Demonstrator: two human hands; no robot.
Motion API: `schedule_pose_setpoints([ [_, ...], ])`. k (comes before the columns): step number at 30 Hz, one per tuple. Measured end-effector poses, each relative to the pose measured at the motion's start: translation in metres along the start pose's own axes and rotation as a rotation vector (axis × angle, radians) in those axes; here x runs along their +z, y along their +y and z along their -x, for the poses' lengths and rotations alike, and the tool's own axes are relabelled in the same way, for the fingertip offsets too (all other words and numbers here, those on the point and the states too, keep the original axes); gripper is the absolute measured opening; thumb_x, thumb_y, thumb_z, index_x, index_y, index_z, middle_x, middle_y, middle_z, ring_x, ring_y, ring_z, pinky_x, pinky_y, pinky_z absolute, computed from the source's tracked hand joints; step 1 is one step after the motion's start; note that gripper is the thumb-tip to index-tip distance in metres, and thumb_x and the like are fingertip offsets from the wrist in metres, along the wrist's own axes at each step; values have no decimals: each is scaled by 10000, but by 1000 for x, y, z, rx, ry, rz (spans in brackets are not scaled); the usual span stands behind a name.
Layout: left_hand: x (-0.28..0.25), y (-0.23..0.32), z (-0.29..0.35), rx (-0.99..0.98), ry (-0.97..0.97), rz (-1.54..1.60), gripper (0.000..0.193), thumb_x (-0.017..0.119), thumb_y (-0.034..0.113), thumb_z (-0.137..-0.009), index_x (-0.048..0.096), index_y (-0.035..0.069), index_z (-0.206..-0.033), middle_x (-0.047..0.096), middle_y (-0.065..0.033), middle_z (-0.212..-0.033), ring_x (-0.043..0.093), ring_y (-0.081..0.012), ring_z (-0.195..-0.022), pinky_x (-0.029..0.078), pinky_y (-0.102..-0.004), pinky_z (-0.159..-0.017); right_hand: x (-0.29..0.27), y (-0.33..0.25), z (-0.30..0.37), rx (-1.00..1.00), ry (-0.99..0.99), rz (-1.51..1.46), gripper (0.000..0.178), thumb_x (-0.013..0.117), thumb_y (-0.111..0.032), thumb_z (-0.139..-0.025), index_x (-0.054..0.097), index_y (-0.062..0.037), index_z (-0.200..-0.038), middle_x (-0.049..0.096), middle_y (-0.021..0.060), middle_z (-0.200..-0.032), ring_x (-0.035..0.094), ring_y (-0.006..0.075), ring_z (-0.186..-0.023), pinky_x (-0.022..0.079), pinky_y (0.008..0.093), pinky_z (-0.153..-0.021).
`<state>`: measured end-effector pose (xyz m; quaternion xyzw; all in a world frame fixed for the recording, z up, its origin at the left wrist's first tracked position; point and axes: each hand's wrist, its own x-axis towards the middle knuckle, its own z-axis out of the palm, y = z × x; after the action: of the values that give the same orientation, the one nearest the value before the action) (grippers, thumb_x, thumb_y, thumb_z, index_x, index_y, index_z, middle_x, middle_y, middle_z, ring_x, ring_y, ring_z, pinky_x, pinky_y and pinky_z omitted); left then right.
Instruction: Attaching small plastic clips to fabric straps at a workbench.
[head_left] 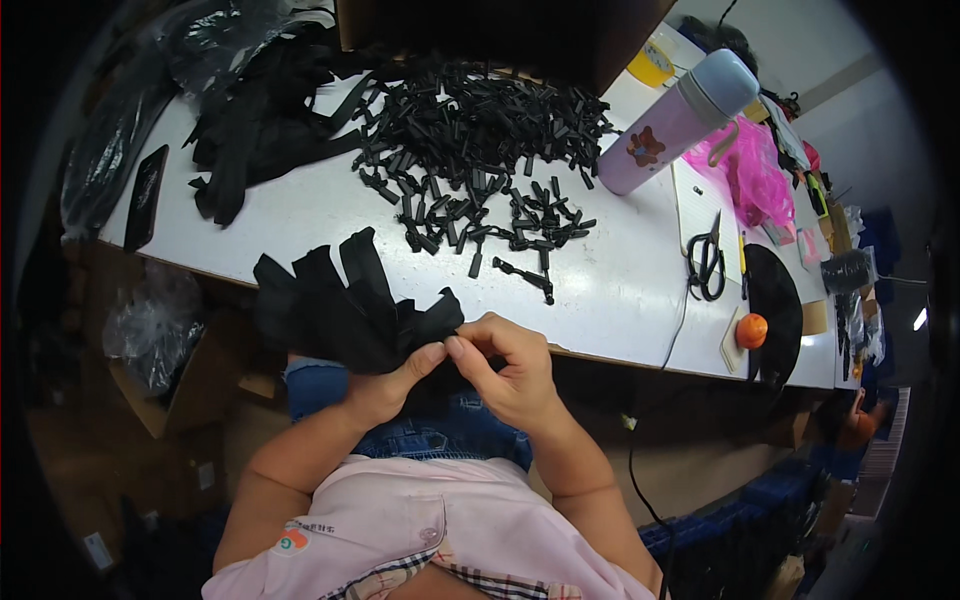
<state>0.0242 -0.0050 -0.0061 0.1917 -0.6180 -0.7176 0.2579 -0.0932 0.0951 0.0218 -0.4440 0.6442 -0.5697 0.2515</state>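
A bundle of black zipper tapes point(335, 310), wide and folded over with their ends fanned out, is gripped in my left hand point(385, 392) in front of the table edge. My right hand point(512, 372) pinches the end of one tape, its thumb and forefinger meeting close to my left thumb. Whatever small part may lie between those fingertips is hidden. Beyond my hands a large heap of small black zipper sliders with long pulls point(480, 130) spreads over the white table point(610, 290). A few sliders point(525, 275) lie loose at its near side.
More black tapes point(265, 130) and a dark phone point(146, 200) lie left. An open cardboard box point(600, 50) stands behind the heap. On the right are a lilac bottle point(665, 135), black scissors point(706, 262), an orange fruit point(751, 331) and a pink plastic bag point(755, 175).
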Motion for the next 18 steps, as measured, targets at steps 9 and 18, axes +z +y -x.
schedule_pose_setpoints([
  [9, -3, -7, 0, -103, -40, 241, 286, 620, 43, -731, 528, 14, -1000, 540, -19, -938, 498, -98, -840, 405, -218, -745, 6, 7, 0, -7, 7, -2, 62, 559, -24, -743, 557, 25, -704, 531, 26, -598, 450, 45, -470, 357, 170, -437],
  [18, -4, 0, -4, 306, -97, -298, 100, 549, 117, -794, 562, 47, -865, 526, -28, -792, 505, -146, -738, 404, -278, -647, 18, 24, 6, 352, 77, -651, 44, 550, -22, -735, 549, 17, -714, 505, 13, -546, 453, 52, -447, 331, 167, -405],
])
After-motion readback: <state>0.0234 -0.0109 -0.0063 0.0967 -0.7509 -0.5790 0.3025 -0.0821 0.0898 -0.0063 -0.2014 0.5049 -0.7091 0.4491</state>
